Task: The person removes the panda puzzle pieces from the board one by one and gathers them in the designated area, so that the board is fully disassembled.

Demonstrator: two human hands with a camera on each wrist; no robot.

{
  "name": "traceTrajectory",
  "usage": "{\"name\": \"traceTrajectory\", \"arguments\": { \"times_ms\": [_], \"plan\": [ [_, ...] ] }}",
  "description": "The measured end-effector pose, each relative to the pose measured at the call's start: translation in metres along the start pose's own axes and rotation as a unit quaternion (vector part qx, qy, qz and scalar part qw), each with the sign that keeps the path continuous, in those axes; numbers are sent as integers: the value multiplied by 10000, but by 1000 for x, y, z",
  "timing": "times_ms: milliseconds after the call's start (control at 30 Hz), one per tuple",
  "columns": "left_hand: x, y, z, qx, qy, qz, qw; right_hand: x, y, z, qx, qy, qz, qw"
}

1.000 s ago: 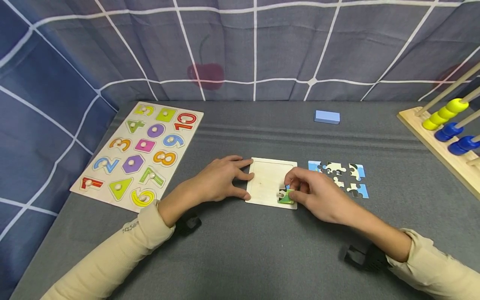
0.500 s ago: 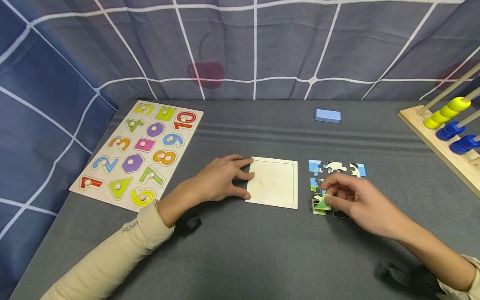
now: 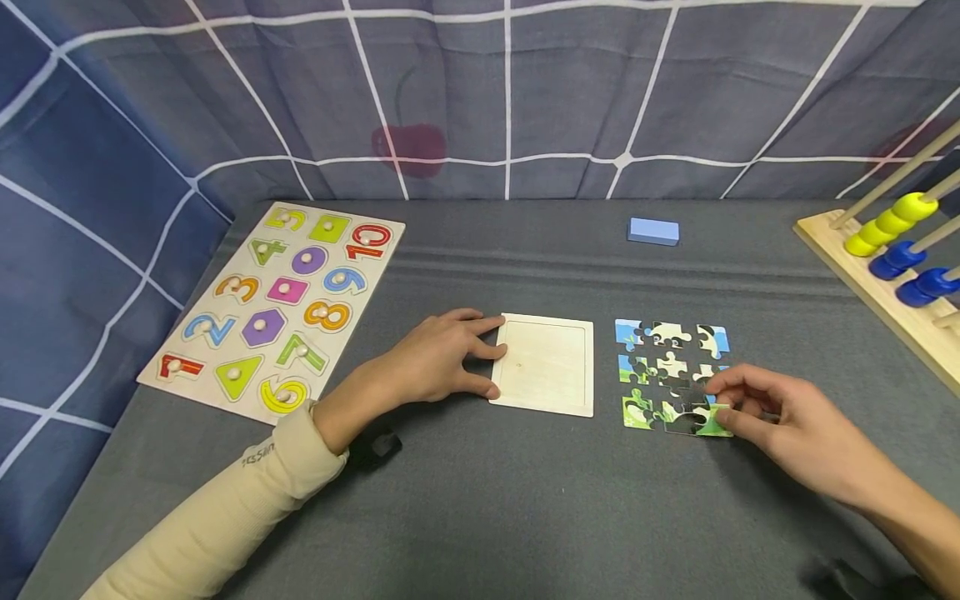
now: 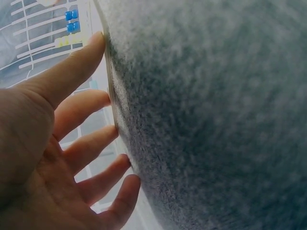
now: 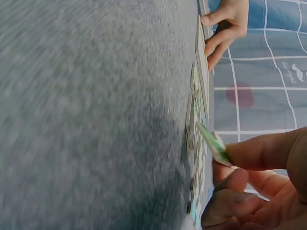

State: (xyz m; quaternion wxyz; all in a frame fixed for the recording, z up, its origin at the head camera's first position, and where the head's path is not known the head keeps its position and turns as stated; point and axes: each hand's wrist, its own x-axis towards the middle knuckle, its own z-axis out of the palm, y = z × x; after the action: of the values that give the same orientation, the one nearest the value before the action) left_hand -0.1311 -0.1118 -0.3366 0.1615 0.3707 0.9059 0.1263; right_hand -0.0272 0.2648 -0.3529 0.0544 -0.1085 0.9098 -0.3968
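A square wooden puzzle tray (image 3: 547,364) with a bare recess lies mid-table. Along its left edge rest the spread fingertips of my left hand (image 3: 442,358). To the tray's right are several panda jigsaw pieces (image 3: 671,367) laid in loose rows. My right hand (image 3: 787,417) pinches a green-edged puzzle piece (image 3: 714,419) between thumb and fingers at the lower right of these rows. In the right wrist view that puzzle piece (image 5: 214,143) is tilted above the flat pieces. The remaining fingers of the right hand are curled beneath.
A number-and-shape peg board (image 3: 273,308) lies at the left. Behind the jigsaw pieces is a blue block (image 3: 653,232). An abacus (image 3: 885,283) with yellow and blue beads stands at the right edge. A checked curtain (image 3: 450,92) hangs along the back.
My right hand has moved right with the puzzle piece, from the tray's lower right corner, across the laid-out pieces, to their lower right. The left hand stays at the tray edge.
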Motion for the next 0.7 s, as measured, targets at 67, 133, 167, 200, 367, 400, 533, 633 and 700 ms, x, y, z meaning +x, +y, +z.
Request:
{"name": "traceTrajectory", "arguments": {
  "times_ms": [67, 133, 167, 200, 367, 400, 533, 633, 700],
  "plan": [
    [0, 0, 0, 3, 25, 37, 10000, -2, 3, -1, -72, 39, -2, 10000],
    [0, 0, 0, -10, 35, 46, 10000, -3, 7, -1, -129, 109, -113, 9998],
    [0, 0, 0, -14, 42, 48, 10000, -3, 9, -1, -131, 156, -197, 9996],
    [0, 0, 0, -16, 42, 47, 10000, -3, 10, 0, -148, 200, -268, 9993],
    [0, 1, 0, -25, 54, 44, 10000, -4, 15, -1, -450, 240, -364, 9980],
    [0, 1, 0, -31, 53, 43, 10000, -4, 15, -1, -542, 227, -334, 9977],
    [-1, 1, 0, -34, 26, 23, 10000, -5, 16, 0, -822, 246, -283, 9959],
    [0, 2, 0, -42, 9, 9, 10000, -6, 16, 0, -960, 297, -234, 9947],
    [0, 2, 0, -52, 17, 8, 10000, -6, 16, 0, -1027, 328, -217, 9939]
  ]
}}
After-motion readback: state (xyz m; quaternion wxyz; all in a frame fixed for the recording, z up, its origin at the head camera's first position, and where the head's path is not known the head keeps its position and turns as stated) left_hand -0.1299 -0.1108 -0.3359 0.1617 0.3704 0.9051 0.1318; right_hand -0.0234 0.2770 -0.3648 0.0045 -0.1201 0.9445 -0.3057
